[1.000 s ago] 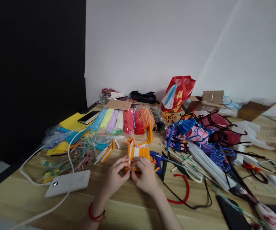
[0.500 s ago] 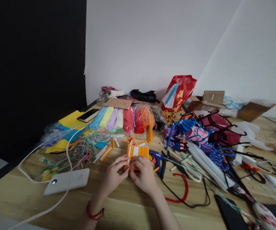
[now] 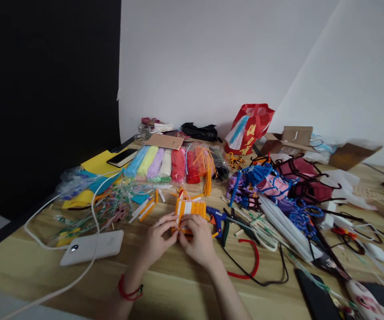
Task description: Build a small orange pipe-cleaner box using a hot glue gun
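Both hands meet at an orange and white piece built from pipe cleaners [image 3: 196, 208] at the middle of the table. My left hand [image 3: 158, 238] pinches its near left edge, a ring on one finger and a red cord bracelet on the wrist. My right hand [image 3: 196, 240] presses its bent fingers over the front of the piece, thumb close to the left hand's fingertips. What the fingertips grip exactly is hidden behind the hands. Right beside the piece lies a blue glue gun [image 3: 215, 218]. Short orange and white pipe cleaner lengths [image 3: 145, 210] lie to its left.
Bundles of coloured pipe cleaners [image 3: 178, 164] line the back. At left are a white power bank [image 3: 92, 248] and its cable. Blue and purple pipe cleaner pieces [image 3: 268, 178], white rods [image 3: 288, 226] and a red bag [image 3: 250, 129] stand or lie to the right.
Both hands stay at the orange and white piece with only slight finger movement. The view has shifted a little; nothing has been let go.
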A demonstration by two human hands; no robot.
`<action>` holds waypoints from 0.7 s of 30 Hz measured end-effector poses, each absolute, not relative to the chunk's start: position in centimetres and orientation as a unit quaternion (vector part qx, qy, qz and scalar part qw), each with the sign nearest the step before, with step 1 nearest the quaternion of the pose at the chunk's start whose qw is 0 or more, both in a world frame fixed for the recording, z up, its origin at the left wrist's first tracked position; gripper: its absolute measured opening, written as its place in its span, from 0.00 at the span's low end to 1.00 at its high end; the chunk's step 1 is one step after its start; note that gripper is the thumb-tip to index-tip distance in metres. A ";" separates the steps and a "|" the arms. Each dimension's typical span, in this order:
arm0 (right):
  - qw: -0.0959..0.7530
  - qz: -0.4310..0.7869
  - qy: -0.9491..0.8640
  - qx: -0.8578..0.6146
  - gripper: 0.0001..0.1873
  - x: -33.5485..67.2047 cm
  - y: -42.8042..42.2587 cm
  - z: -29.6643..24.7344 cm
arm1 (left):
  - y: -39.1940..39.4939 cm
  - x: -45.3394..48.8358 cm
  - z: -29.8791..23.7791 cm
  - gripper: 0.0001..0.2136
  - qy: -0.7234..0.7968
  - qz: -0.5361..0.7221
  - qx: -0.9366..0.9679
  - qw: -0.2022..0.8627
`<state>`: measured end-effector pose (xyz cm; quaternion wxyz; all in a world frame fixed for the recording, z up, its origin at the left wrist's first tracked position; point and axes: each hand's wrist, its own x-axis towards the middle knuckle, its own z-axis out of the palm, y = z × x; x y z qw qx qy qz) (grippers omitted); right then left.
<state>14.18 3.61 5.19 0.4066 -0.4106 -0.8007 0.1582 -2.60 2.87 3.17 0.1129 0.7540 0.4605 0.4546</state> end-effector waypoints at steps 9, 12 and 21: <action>0.409 0.199 -0.798 -0.396 0.09 14.6 3.6 5.7 | 2.8 -2.7 2.9 0.09 0.463 0.456 0.748 0.137; 0.411 0.230 -0.795 -0.382 0.12 15.0 3.6 6.2 | 2.7 -2.7 2.8 0.07 0.466 0.453 0.744 0.155; 0.451 0.288 -0.754 -0.381 0.12 16.2 4.0 6.6 | 2.3 -2.2 2.9 0.09 0.455 0.497 0.700 0.238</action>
